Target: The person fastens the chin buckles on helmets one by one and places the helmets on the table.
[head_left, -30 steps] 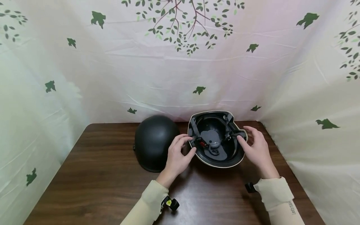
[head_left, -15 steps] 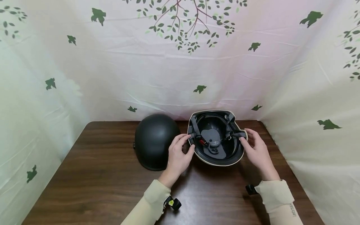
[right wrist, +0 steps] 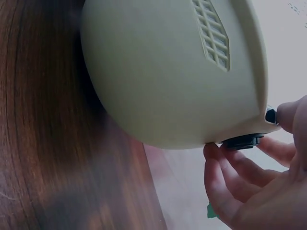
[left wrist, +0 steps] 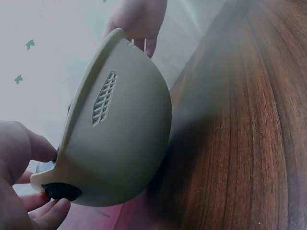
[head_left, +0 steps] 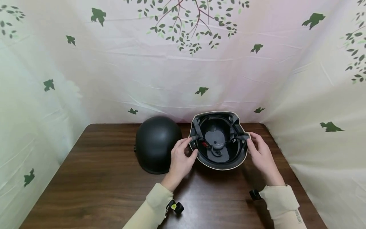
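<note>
A tan helmet (head_left: 216, 140) lies upside down at the back of the table, its black lining and grey straps facing up. My left hand (head_left: 181, 158) pinches its left rim between thumb and fingers. In the left wrist view, fingertips touch a round black fitting (left wrist: 62, 191) on the smooth shell (left wrist: 129, 129). My right hand (head_left: 262, 157) grips the opposite rim. The right wrist view shows the thumb at the rim and the other fingers under the shell (right wrist: 158, 76), beside another black fitting (right wrist: 242, 141). A red-and-black buckle (head_left: 204, 144) sits inside the helmet.
A matte black helmet (head_left: 158, 144) stands dome up just left of the tan one, close to my left hand. Both are on a dark wooden table (head_left: 94, 178). A pale printed cloth (head_left: 160, 73) hangs behind and at both sides.
My right hand's thumb has drawn back from over the strap to the rim, and its fingers have closed in on the shell. The left hand keeps its hold, and both helmets stay almost in place.
</note>
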`<state>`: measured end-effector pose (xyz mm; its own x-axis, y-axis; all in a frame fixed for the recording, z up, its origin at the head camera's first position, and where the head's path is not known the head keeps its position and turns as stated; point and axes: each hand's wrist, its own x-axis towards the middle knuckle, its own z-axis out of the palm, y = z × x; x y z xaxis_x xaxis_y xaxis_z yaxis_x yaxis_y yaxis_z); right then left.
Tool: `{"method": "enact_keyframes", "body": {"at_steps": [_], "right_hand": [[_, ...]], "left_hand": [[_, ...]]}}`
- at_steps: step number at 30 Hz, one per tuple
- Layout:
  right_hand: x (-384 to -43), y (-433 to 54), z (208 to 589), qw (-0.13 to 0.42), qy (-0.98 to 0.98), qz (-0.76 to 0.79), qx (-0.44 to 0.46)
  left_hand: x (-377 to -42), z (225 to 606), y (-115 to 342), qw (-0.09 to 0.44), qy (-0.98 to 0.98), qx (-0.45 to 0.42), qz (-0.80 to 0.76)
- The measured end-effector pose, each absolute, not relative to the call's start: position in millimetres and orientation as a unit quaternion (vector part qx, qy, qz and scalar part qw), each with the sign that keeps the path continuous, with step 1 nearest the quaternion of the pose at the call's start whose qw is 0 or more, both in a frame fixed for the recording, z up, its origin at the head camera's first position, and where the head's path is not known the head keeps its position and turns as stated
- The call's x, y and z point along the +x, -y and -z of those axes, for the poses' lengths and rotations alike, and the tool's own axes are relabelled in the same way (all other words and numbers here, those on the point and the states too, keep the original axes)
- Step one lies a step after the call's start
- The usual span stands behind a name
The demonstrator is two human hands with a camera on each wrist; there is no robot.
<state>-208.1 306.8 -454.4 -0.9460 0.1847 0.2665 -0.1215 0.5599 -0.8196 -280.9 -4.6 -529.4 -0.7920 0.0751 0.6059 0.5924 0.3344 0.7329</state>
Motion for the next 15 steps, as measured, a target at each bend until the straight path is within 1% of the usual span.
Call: {"method": "enact_keyframes", "body": {"at_steps": [2, 9, 15], "right_hand": [[-209, -305, 452, 0.173, 0.866, -0.469, -0.016], [-210, -297, 446, 0.215, 0.860, -0.463, -0.019], [-206, -290, 438, 0.213, 0.847, -0.485, -0.040]], "left_hand": [[-280, 528, 5, 0.229, 0.783, -0.210, 0.539], [-285, 541, 5, 0.196, 0.808, -0.185, 0.524], [-284, 551, 5, 0.149, 0.825, -0.177, 0.516]]}}
